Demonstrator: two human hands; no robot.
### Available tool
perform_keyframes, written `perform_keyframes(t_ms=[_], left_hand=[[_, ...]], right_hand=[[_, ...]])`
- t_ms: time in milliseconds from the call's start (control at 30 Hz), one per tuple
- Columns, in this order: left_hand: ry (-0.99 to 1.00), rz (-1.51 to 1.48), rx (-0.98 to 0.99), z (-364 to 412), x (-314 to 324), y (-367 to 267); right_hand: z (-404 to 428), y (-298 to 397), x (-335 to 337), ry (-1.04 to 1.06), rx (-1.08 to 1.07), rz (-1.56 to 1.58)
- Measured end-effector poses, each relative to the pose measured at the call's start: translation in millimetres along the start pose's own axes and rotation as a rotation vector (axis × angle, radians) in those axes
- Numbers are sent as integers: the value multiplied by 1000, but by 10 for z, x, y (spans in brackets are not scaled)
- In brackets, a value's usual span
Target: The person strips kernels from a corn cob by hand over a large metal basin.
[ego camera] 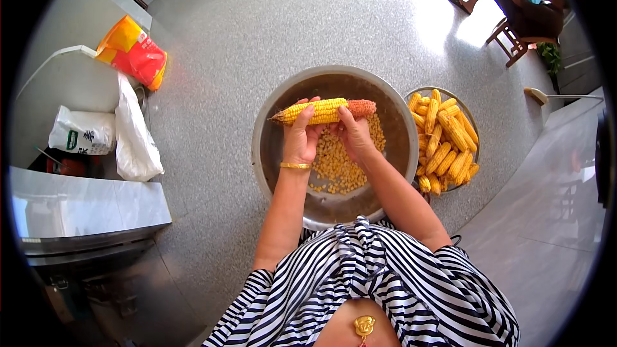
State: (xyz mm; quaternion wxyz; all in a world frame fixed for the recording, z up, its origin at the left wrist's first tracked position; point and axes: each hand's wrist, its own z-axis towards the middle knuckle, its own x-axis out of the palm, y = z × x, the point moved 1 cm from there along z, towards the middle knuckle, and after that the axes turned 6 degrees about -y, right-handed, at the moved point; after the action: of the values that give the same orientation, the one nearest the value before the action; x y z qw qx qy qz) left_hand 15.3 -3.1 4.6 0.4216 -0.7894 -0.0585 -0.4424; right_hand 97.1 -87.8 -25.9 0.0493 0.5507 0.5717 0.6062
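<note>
Both hands hold one ear of dried corn (315, 111) level above a wide metal basin (261, 154). My left hand (301, 137) grips the yellow, kernel-covered part, its thumb on top, near the husky tip at the left. My right hand (354, 132) closes around the other part, thumb at the border where the kernels end and bare reddish cob (361, 107) shows. Loose yellow corn kernels (340, 168) lie on the basin's bottom beneath the hands. Several whole ears of corn (450, 130) are piled in a round container (476, 142) just right of the basin.
A red and yellow bag (137, 53), a white plastic bag (135, 140) and a white printed sack (82, 130) are at the left, by a marble-like ledge (96, 202). At the upper right a person (525, 9) sits on a wooden chair (513, 43); a broom (537, 96) lies below.
</note>
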Motion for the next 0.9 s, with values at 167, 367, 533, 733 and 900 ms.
perform_keyframes(t_ms=[167,367,533,733,900], left_hand=[[-17,-12,-18,3,-14,-2],[-2,-52,-48,45,-70,3],[-6,-54,-45,52,-65,-9],[-23,-44,-27,35,-44,-31],[-37,-52,-26,31,-38,-43]], right_hand=[[-1,-27,-10,11,-106,-41],[-46,-11,39,13,-146,-31],[-43,-40,14,39,-77,48],[-62,6,61,144,123,204],[-71,5,50,101,-16,-23]])
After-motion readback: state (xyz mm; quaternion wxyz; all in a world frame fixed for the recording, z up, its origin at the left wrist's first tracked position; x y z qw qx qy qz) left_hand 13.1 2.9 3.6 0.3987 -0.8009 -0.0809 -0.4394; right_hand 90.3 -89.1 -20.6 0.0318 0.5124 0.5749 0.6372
